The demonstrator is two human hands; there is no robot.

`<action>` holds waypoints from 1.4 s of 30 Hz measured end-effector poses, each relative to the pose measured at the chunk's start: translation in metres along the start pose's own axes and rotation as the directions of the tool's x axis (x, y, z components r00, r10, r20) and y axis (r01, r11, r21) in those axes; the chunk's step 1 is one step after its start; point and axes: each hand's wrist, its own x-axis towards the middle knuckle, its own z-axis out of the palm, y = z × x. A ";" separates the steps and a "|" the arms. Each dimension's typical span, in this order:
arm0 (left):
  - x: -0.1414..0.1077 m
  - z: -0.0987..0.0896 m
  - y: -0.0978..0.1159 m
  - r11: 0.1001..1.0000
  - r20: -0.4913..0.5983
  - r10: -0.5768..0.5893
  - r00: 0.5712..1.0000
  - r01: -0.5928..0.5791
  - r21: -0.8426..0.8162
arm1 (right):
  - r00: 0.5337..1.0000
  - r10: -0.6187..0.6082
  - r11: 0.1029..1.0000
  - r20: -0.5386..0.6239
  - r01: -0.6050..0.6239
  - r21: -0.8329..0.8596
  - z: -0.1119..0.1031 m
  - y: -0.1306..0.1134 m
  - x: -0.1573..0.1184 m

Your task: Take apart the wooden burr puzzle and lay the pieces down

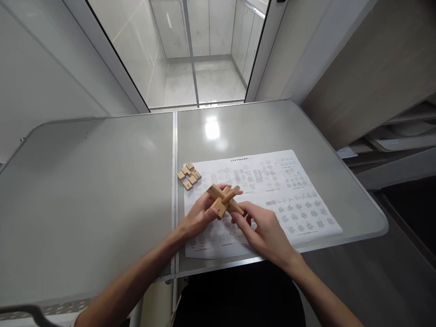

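A wooden interlocking puzzle made of several crossed bars is held above a printed sheet. My left hand grips it from the left, its thumb at the lower bar and other fingers behind. On the right, my right hand pinches the end of a bar at the puzzle's lower right. To the upper left, a small flat wooden piece of joined blocks lies on the sheet's left corner, touched by neither hand.
The grey folding table has a metal seam just left of the sheet. A glass door stands beyond its far edge. Shelves with flat boards are at the right.
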 end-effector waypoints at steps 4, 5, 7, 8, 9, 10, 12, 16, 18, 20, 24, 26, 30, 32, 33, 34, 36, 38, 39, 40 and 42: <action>0.003 0.001 0.003 0.999 0.011 0.016 1.000 -0.015 -0.049 | 0.999 -0.020 1.000 -0.049 0.019 -0.023 0.006 -0.004 -0.001; 0.003 0.001 0.003 0.998 0.011 0.024 1.000 -0.024 -0.058 | 0.997 -0.023 0.999 -0.070 0.021 -0.029 0.008 -0.005 -0.001; 0.003 0.000 0.002 0.997 0.002 0.035 0.999 -0.035 -0.065 | 0.995 -0.023 0.999 -0.095 0.021 -0.031 0.009 -0.007 -0.001; 0.003 0.000 0.002 0.997 -0.007 0.034 0.999 -0.034 -0.063 | 0.995 -0.022 1.000 -0.098 0.020 -0.022 0.010 -0.008 0.000; 0.003 -0.001 0.002 0.998 -0.023 0.032 0.999 -0.033 -0.056 | 0.995 -0.022 1.000 -0.098 0.021 -0.011 0.010 -0.009 0.000; 0.003 -0.001 0.002 0.998 -0.042 0.031 0.999 -0.033 -0.047 | 0.995 -0.025 1.000 -0.098 0.025 0.000 0.010 -0.010 0.000; 0.003 -0.003 0.003 0.999 -0.075 0.031 0.997 -0.032 -0.024 | 0.995 -0.032 0.999 -0.092 0.034 0.016 0.009 -0.011 0.000; 0.002 -0.004 0.004 0.999 -0.072 0.028 0.997 -0.030 -0.036 | 0.997 -0.030 0.999 -0.073 0.032 0.025 0.006 -0.010 -0.002; 0.002 -0.003 0.004 0.998 -0.071 0.035 0.997 -0.039 -0.056 | 0.998 -0.016 0.999 -0.062 0.018 0.034 0.006 -0.008 -0.002; 0.003 -0.003 0.003 0.997 -0.075 0.047 0.996 -0.051 -0.059 | 0.999 0.003 0.999 -0.041 -0.001 0.049 0.005 -0.007 -0.002; 0.003 -0.003 0.002 0.997 -0.077 0.063 0.995 -0.067 -0.040 | 0.996 0.083 0.992 -0.036 -0.079 0.098 0.003 -0.003 -0.001; 0.003 -0.004 0.003 0.998 -0.078 0.061 0.995 -0.063 -0.017 | 0.989 0.141 0.977 -0.046 -0.131 0.171 0.003 -0.003 -0.002; 0.002 -0.003 0.003 1.000 -0.089 0.024 0.996 -0.022 0.017 | 0.972 0.237 0.917 0.004 -0.225 0.329 0.008 -0.002 -0.002; 0.002 -0.004 0.003 1.000 -0.090 0.019 0.996 -0.019 0.005 | 0.963 0.265 0.893 0.038 -0.260 0.368 0.012 -0.001 -0.002; 0.002 -0.004 0.002 1.000 -0.086 0.020 0.996 -0.020 -0.001 | 0.962 0.266 0.887 0.055 -0.267 0.376 0.014 0.000 -0.001; 0.002 -0.005 0.001 1.000 -0.080 0.023 0.996 -0.024 -0.004 | 0.964 0.258 0.890 0.064 -0.263 0.372 0.015 0.002 -0.001; 0.003 -0.007 -0.001 1.000 -0.075 0.029 0.997 -0.028 0.003 | 0.974 0.222 0.916 0.046 -0.225 0.331 0.016 0.004 0.001; 0.003 -0.010 -0.003 0.999 -0.075 0.036 0.997 -0.034 0.020 | 0.984 0.178 0.950 -0.003 -0.171 0.262 0.015 0.006 0.001; 0.003 -0.011 -0.003 0.999 -0.076 0.041 0.996 -0.039 0.029 | 0.988 0.152 0.964 -0.024 -0.143 0.224 0.015 0.007 0.001; 0.003 -0.011 -0.004 0.998 -0.075 0.048 0.996 -0.045 0.038 | 0.991 0.125 0.975 -0.038 -0.116 0.189 0.015 0.008 0.000; 0.004 -0.012 -0.003 0.996 -0.075 0.082 0.994 -0.078 0.050 | 0.996 0.077 0.988 -0.042 -0.071 0.134 0.016 0.008 -0.001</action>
